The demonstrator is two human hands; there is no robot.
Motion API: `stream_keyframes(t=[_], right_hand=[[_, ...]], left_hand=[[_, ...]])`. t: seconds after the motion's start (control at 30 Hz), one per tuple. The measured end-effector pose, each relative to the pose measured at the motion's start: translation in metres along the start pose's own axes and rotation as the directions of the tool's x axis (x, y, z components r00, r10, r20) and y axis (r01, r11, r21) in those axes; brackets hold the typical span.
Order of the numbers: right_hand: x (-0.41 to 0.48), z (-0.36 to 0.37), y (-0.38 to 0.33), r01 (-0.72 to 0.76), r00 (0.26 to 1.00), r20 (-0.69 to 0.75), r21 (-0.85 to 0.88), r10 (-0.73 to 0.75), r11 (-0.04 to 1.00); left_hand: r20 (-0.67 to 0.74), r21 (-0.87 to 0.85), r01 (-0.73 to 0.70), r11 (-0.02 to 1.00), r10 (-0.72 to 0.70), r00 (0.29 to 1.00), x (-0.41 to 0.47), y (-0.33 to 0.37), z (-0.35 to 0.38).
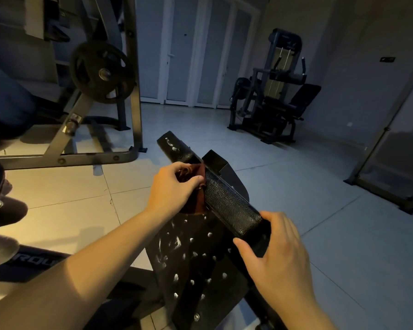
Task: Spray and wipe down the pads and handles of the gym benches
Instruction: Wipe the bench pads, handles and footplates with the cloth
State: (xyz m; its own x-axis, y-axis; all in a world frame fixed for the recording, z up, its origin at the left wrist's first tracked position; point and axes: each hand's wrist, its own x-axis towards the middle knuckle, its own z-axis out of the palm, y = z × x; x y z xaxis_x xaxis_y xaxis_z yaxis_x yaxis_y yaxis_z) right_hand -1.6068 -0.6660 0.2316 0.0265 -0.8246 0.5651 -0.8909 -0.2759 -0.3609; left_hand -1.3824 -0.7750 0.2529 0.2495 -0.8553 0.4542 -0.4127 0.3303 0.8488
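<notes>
Head view, task's thing: the black textured leather roller pad (229,203) is lying mid-picture, crossing the top of the black flat bench pad (196,263), above the pale tiled floor (296,186).

Head view, left hand: the left hand (174,186) is pressing a dark red cloth (197,201) against the roller's side. Its fingers (188,167) are curled and pinching the cloth into a bunch, probably so the fabric is reaching into the gap beside the black metal bracket (216,160).

Head view, right hand: the right hand (277,253) is gripping the roller's near end, with thumb and fingers clamped round it. It seems to be bracing the roller so it is not turning under the wipe.

Head view, long axis: the roller is running diagonally, from the right hand at lower right up toward upper left. Its far end is pointing away from the person, toward the rack carrying the round black weight plate (101,72).

Head view, spray: white foam spots (177,241) are dotting the flat pad and the roller's far section. Those surfaces are looking sprayed but not yet wiped.

Head view, step in hand: the person is likely wiping the roller first and leaving the spotted flat pad for after.
</notes>
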Motion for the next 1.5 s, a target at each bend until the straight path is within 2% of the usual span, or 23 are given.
stream_keyframes(t=[0.13, 0.2, 0.27, 0.33, 0.37, 0.4, 0.47, 0.53, 0.57, 0.63, 0.73, 0.8, 0.83, 0.93, 1.0, 1.07, 1.17, 1.2, 1.27, 1.37, 1.43, 1.5], right_hand=[[0.001, 0.000, -0.002, 0.000, 1.000, -0.025, -0.013, 0.000, 1.000], [0.002, 0.000, -0.004, 0.006, 1.000, -0.025, -0.013, -0.006, 1.000], [0.002, -0.002, -0.006, 0.003, 1.000, -0.017, -0.003, -0.003, 1.000], [0.002, -0.003, -0.006, 0.003, 1.000, -0.006, 0.006, -0.003, 1.000], [0.002, -0.004, -0.006, 0.008, 1.000, -0.005, 0.005, -0.008, 1.000], [0.002, -0.004, -0.006, 0.013, 1.000, -0.004, 0.004, -0.013, 1.000], [0.002, -0.005, -0.006, 0.006, 1.000, 0.002, 0.002, -0.006, 1.000], [0.000, -0.003, -0.007, -0.009, 1.000, 0.003, 0.000, 0.009, 1.000], [0.000, -0.002, -0.007, -0.011, 1.000, -0.003, -0.003, 0.011, 1.000], [-0.001, -0.001, -0.007, -0.003, 1.000, -0.024, -0.012, 0.003, 1.000], [-0.001, -0.001, -0.006, -0.003, 1.000, -0.020, -0.004, 0.003, 1.000], [0.000, -0.001, -0.006, 0.007, 1.000, -0.028, 0.001, -0.007, 1.000], [0.000, -0.001, -0.005, 0.015, 0.999, -0.031, 0.002, -0.015, 1.000], [0.001, -0.002, -0.005, 0.010, 1.000, -0.014, -0.005, -0.010, 1.000], [0.000, -0.003, -0.006, 0.001, 1.000, -0.001, -0.009, -0.001, 1.000], [-0.001, -0.003, -0.006, 0.007, 1.000, -0.009, -0.006, -0.007, 1.000], [0.000, -0.005, -0.007, 0.002, 1.000, -0.013, 0.010, -0.002, 1.000], [0.001, -0.005, -0.008, 0.003, 1.000, -0.014, 0.007, -0.003, 1.000], [0.001, -0.005, -0.007, 0.008, 1.000, -0.009, 0.006, -0.008, 1.000], [0.001, -0.006, -0.008, -0.001, 1.000, 0.010, 0.004, 0.001, 1.000], [0.001, -0.006, -0.008, -0.003, 1.000, 0.019, 0.001, 0.003, 1.000], [0.001, -0.006, -0.008, -0.003, 1.000, 0.015, 0.000, 0.003, 1.000]], left_hand=[[0.078, 0.062, -0.022, 0.998, 0.017, 0.997, -0.005, 0.018, -0.014], [0.210, -0.010, -0.085, 0.996, 0.085, 0.974, -0.022, 0.038, -0.008], [0.314, 0.003, -0.243, 0.970, 0.230, 0.921, -0.047, 0.056, 0.005], [0.313, 0.121, -0.417, 0.901, 0.364, 0.877, -0.057, 0.062, 0.013], [0.288, 0.164, -0.441, 0.882, 0.385, 0.877, -0.051, 0.058, 0.012], [0.249, 0.202, -0.419, 0.885, 0.367, 0.896, -0.042, 0.048, 0.011], [0.110, 0.236, -0.247, 0.940, 0.226, 0.968, -0.020, 0.030, 0.002], [-0.025, 0.120, -0.057, 0.991, 0.060, 0.998, -0.007, 0.018, -0.004], [-0.047, 0.071, -0.017, 0.997, 0.020, 0.999, -0.007, 0.018, -0.004], [0.007, 0.045, -0.065, 0.997, 0.064, 0.998, -0.017, 0.029, 0.002], [0.206, -0.002, -0.216, 0.976, 0.212, 0.955, -0.043, 0.049, 0.010], [0.243, 0.073, -0.316, 0.946, 0.291, 0.925, -0.044, 0.048, 0.009], [0.225, 0.107, -0.315, 0.943, 0.286, 0.932, -0.038, 0.043, 0.006], [0.132, 0.166, -0.144, 0.976, 0.123, 0.984, -0.018, 0.025, -0.009], [0.095, 0.152, -0.078, 0.985, 0.064, 0.993, -0.014, 0.022, -0.017], [0.192, 0.093, -0.105, 0.990, 0.086, 0.978, -0.023, 0.033, -0.018], [0.447, -0.054, -0.231, 0.971, 0.230, 0.865, -0.050, 0.061, -0.013], [0.459, -0.020, -0.310, 0.950, 0.284, 0.842, -0.056, 0.065, -0.009], [0.403, 0.158, -0.420, 0.893, 0.330, 0.853, -0.053, 0.058, -0.010], [0.297, 0.381, -0.342, 0.859, 0.237, 0.925, -0.033, 0.035, -0.025], [0.258, 0.345, -0.268, 0.900, 0.183, 0.949, -0.027, 0.029, -0.033], [0.345, 0.245, -0.300, 0.922, 0.206, 0.916, -0.038, 0.040, -0.030]])
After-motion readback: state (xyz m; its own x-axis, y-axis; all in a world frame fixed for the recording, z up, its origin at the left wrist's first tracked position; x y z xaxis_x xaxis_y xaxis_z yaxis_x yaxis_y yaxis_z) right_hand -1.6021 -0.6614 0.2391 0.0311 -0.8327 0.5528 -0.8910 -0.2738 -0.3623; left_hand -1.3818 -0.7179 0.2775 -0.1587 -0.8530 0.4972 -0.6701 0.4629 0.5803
